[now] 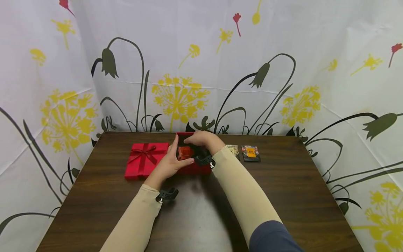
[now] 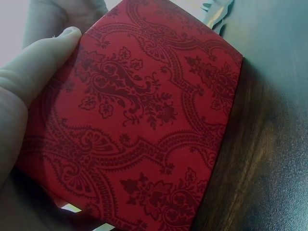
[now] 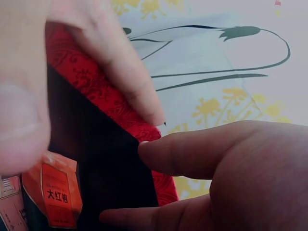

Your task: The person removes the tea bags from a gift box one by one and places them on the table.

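Observation:
A red patterned box with a black inside stands near the table's back edge. My left hand grips its left side, the thumb lying over the front wall near the top in the left wrist view. My right hand is over the box. Its fairly straight fingers reach past the far rim and over the dark inside, with nothing between them. An orange-red packet with Chinese characters lies inside the box, beside a pinkish packet at the frame's edge.
A red lid with a ribbon bow lies left of the box. To the right are a dark packet with an orange label and a pale one partly behind the right arm. A flower-printed curtain hangs behind the wooden table.

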A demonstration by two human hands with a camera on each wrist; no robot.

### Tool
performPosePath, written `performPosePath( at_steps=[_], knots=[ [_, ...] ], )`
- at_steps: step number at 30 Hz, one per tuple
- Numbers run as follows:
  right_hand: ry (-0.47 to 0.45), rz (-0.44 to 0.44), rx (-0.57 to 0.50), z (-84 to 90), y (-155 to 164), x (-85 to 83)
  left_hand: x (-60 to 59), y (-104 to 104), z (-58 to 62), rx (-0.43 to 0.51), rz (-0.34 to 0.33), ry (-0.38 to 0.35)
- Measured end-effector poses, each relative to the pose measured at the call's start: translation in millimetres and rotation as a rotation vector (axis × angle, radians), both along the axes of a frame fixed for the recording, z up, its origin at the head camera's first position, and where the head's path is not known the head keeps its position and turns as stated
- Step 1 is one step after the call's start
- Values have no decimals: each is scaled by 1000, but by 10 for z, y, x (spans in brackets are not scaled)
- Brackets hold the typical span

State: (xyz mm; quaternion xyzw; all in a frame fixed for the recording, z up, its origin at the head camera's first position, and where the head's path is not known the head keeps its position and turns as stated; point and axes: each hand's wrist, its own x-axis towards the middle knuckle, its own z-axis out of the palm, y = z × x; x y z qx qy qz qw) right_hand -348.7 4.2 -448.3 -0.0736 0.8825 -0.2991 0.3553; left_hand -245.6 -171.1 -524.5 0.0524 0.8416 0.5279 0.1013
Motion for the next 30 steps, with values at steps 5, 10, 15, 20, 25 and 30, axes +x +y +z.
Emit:
performPosePath(
  at_steps=[5,10,15,20,25,30],
  knots=[
    [12,8,13,2,-15,11,-1,-1,8,17,-2,6],
    [6,20,-12,-29,13,18,-2,9,-5,33,-4,12],
    [-70,-28,-116,-46,57,32,-7,13,-12,50,-10,13],
    [-91,-45,-186,-52,66,40,-5,15,1,57,-16,26],
    [-85,-54,-209,-67,67,27,16,9,4,49,-14,27],
    [-91,-62,-229,-90,72,9,21,-1,2,41,-11,29]
  ],
)
